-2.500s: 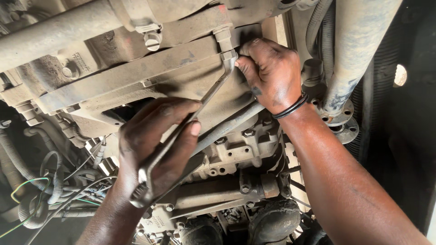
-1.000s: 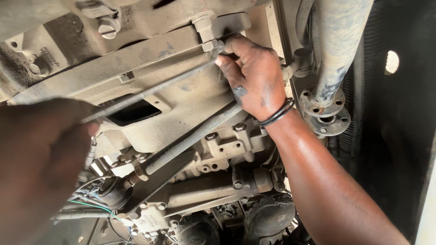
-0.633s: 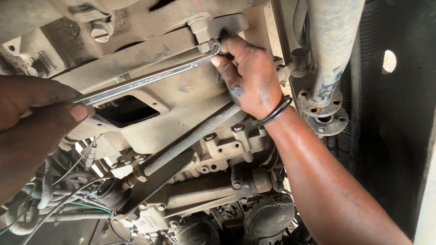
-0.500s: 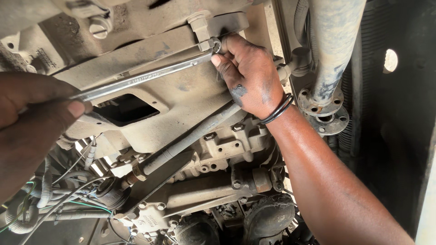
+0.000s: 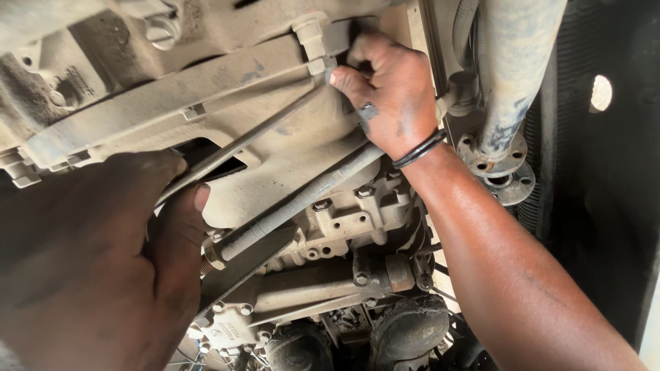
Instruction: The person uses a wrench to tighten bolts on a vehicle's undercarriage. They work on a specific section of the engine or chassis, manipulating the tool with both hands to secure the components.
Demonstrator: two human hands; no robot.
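I look up at the dusty underside of a vehicle. A long steel wrench (image 5: 254, 134) runs slantwise from lower left to a bolt (image 5: 317, 65) on the grimy crossmember (image 5: 137, 110). My left hand (image 5: 117, 261), large and close to the camera, grips the wrench's handle end. My right hand (image 5: 385, 89), with a black band at the wrist, presses the wrench head onto the bolt with thumb and fingers.
A round steel rod (image 5: 302, 199) crosses below the wrench. A bolted gearbox housing (image 5: 344, 220) sits beneath. At right hang a thick exhaust pipe (image 5: 515, 75) and its flange (image 5: 502, 172). A dark panel with a lit hole (image 5: 600, 93) lies at far right.
My left hand has swung the wrench handle downward and closer to the camera, so the wrench now slopes more steeply. My right hand stays on the bolt end.
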